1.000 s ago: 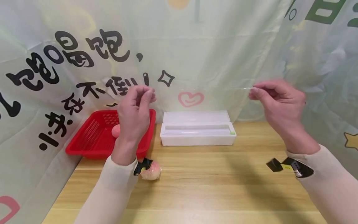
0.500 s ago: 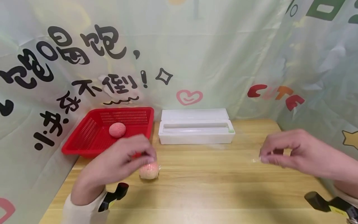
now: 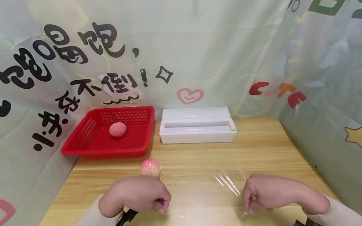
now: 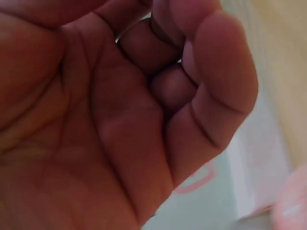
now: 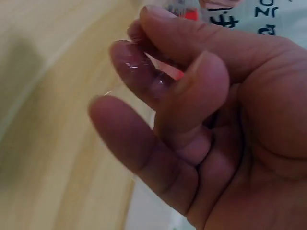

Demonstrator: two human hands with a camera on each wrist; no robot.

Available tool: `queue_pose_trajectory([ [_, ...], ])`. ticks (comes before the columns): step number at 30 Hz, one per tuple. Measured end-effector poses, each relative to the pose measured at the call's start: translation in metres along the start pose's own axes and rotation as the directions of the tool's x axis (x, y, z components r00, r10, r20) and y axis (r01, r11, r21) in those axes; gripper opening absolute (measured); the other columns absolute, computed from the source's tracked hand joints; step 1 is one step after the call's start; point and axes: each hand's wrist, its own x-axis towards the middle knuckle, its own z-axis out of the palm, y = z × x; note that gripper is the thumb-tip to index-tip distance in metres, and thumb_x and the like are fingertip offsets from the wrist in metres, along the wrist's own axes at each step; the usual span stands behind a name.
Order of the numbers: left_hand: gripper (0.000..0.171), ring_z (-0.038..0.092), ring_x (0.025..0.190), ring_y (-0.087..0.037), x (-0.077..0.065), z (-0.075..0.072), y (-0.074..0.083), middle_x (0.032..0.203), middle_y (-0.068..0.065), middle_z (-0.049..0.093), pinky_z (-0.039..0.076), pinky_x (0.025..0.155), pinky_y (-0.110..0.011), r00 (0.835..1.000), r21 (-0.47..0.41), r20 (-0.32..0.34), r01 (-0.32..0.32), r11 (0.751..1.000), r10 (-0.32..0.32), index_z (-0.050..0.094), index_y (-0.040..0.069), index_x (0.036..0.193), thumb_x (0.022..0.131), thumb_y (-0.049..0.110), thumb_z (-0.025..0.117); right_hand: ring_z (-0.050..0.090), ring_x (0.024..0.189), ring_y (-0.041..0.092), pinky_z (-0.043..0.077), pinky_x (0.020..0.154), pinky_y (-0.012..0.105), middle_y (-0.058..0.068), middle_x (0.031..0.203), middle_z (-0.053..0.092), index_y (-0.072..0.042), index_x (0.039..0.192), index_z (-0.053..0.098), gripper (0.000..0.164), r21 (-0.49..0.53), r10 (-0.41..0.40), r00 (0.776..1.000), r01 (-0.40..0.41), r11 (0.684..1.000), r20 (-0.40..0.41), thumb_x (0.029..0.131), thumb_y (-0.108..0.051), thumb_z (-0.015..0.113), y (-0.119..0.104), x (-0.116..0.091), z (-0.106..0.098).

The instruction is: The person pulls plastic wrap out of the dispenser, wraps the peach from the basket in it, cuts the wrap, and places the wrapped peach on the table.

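Observation:
A sheet of clear plastic wrap (image 3: 227, 184) spreads low over the near part of the table, its creases shining beside the right hand. My right hand (image 3: 272, 192) pinches its right edge between thumb and fingers. Glints of the film also show on the fingers (image 5: 128, 62) in the right wrist view. On the other side, my left hand (image 3: 141, 193) pinches the left edge, with curled fingers (image 4: 225, 62) in the left wrist view; its fingertips are partly hidden. Just beyond this hand sits a pink-and-cream peach (image 3: 150, 166) with film bunched at its side.
At the back left, a red plastic basket (image 3: 113, 154) contains one pink peach (image 3: 117, 129). A white plastic wrap box (image 3: 198, 138) stands lid-up at the back middle, with a green slider (image 3: 233, 129) at its right end. Printed cloth surrounds the wooden table (image 3: 260, 141).
Both hands have come down from in front of the back cloth to the near part of the table, bringing the plastic wrap with them. Peaches, basket and box have stayed put.

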Motion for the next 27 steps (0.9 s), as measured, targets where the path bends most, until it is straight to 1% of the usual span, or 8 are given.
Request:
queue_pose_trajectory([
  [5,0.024,0.045,0.065,0.006,0.021,0.025,-0.010,0.067,0.023,0.051,0.042,0.063,-0.011,0.996,0.014,0.078,0.039,0.999,-0.040,0.069,0.028,0.077,0.087,0.009,0.079,0.050,0.042,-0.010,0.056,0.047,0.023,-0.020,0.091,0.075,-0.022,0.094,0.082,0.016,0.106,0.092,0.991,-0.102,0.989,0.095,0.090,-0.008,0.077,0.014,0.001,0.005],
  [10,0.019,0.050,0.070,0.005,0.037,0.045,-0.019,0.073,0.024,0.057,0.043,0.065,-0.012,0.988,0.039,0.129,0.077,0.996,-0.081,0.074,0.030,0.081,0.086,0.012,0.080,0.056,0.043,-0.004,0.052,0.037,0.045,-0.008,0.106,0.078,-0.013,0.111,0.080,0.016,0.354,0.122,0.978,-0.175,0.919,0.169,0.097,-0.011,0.072,0.029,-0.003,-0.001],
  [13,0.019,0.052,0.072,0.005,0.043,0.054,-0.021,0.075,0.024,0.059,0.043,0.066,-0.012,0.984,0.042,0.134,0.113,0.993,-0.117,0.076,0.030,0.082,0.085,0.013,0.081,0.055,0.044,-0.003,0.050,0.037,0.050,-0.004,0.104,0.078,-0.011,0.111,0.078,0.016,0.412,0.118,0.977,-0.183,0.893,0.178,0.100,-0.011,0.068,0.038,-0.007,-0.007],
  [17,0.018,0.053,0.071,0.005,0.049,0.062,-0.021,0.074,0.025,0.060,0.043,0.065,-0.012,0.981,0.045,0.139,0.130,0.991,-0.135,0.077,0.029,0.081,0.084,0.012,0.082,0.055,0.043,-0.003,0.052,0.036,0.035,-0.007,0.085,0.073,-0.006,0.099,0.075,0.013,0.439,0.137,0.977,-0.198,0.876,0.166,0.102,-0.012,0.065,0.051,-0.013,-0.016],
  [20,0.013,0.054,0.074,0.005,0.049,0.062,-0.020,0.076,0.026,0.062,0.044,0.068,-0.012,0.974,0.035,0.165,0.150,0.988,-0.154,0.080,0.031,0.084,0.085,0.019,0.084,0.056,0.042,0.000,0.051,0.040,0.024,-0.009,0.070,0.064,-0.003,0.088,0.070,0.021,0.415,0.174,0.981,-0.196,0.889,0.092,0.104,-0.014,0.064,0.059,-0.012,-0.020],
  [22,0.006,0.056,0.079,0.008,0.047,0.060,-0.019,0.081,0.029,0.065,0.044,0.072,-0.011,0.969,0.019,0.195,0.154,0.988,-0.155,0.082,0.033,0.088,0.087,0.027,0.084,0.058,0.047,0.002,0.053,0.043,0.025,-0.008,0.067,0.061,-0.003,0.087,0.070,0.023,0.370,0.205,0.979,-0.191,0.909,0.002,0.105,-0.015,0.063,0.062,-0.004,-0.020],
  [24,0.004,0.055,0.078,0.008,0.044,0.055,-0.020,0.078,0.028,0.064,0.044,0.070,-0.011,0.964,-0.014,0.220,0.156,0.988,-0.150,0.082,0.031,0.086,0.090,0.033,0.082,0.057,0.050,0.004,0.053,0.047,0.027,-0.006,0.064,0.060,-0.006,0.088,0.070,0.021,0.293,0.242,0.965,-0.202,0.934,-0.106,0.105,-0.017,0.065,0.062,0.008,-0.017],
  [27,0.014,0.053,0.073,0.007,0.042,0.046,-0.023,0.075,0.026,0.062,0.045,0.067,-0.013,0.977,-0.027,0.153,0.156,0.987,-0.150,0.080,0.028,0.079,0.093,0.030,0.078,0.054,0.055,0.003,0.050,0.053,0.025,-0.010,0.063,0.058,-0.014,0.089,0.072,0.016,0.151,0.263,0.932,-0.231,0.961,-0.250,0.103,-0.021,0.069,0.062,0.029,-0.008],
])
